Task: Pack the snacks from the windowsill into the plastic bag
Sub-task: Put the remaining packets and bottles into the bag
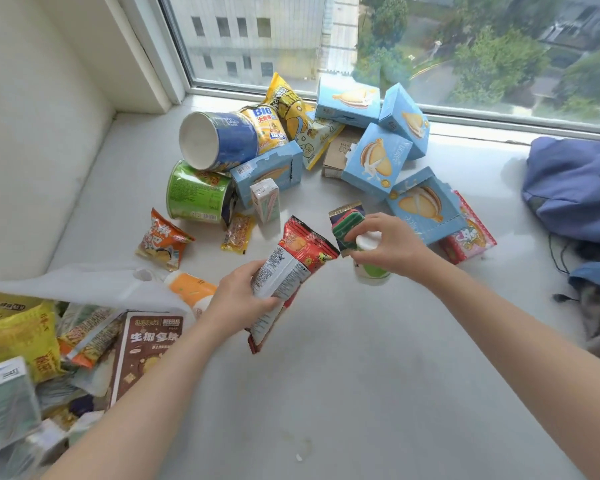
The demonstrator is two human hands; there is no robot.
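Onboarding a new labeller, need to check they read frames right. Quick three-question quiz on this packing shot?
1. True or false: the left-hand grip holds a red snack packet.
2. The plastic bag lies: A) lower left of the view; B) far right; C) against the window glass.
3. Fill in: the right-hand grip closes on a white-capped ____.
Key: 1 true; 2 A; 3 bottle.

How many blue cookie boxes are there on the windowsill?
5: the back box, the right box beside it, the middle box, the opened box in front, the torn box beside the green can. More may hide underneath.
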